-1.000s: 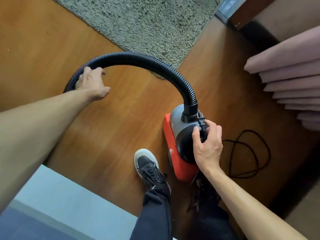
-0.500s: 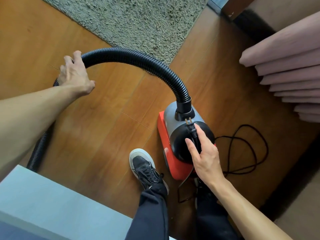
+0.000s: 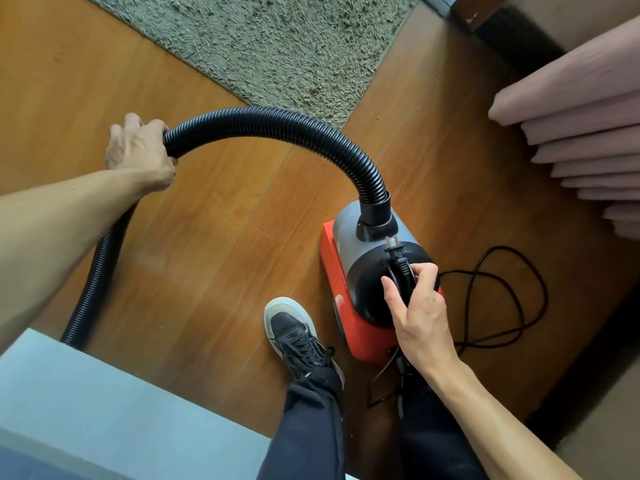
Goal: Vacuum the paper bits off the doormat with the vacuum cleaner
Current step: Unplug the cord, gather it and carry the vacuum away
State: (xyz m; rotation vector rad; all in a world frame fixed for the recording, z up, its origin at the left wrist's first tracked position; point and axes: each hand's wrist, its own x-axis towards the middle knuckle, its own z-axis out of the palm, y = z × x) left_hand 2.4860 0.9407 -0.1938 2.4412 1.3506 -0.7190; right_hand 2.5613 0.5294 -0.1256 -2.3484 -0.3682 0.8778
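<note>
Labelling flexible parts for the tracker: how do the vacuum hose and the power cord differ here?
The hose is thick and ribbed; the power cord is thin and smooth. The hose arches up from the vacuum cleaner, gripped by the left hand; the power cord lies in loose loops on the floor, its plug held in the right hand. Both are black and flexible.

A single view: a wide-angle camera worn on the person's head, facing forward and steeply down, close over the wooden floor (image 3: pixel 207 237). The doormat (image 3: pixel 277 46) runs off the top edge, and the wearer's shoe (image 3: pixel 294 334) lies near the bottom.
</note>
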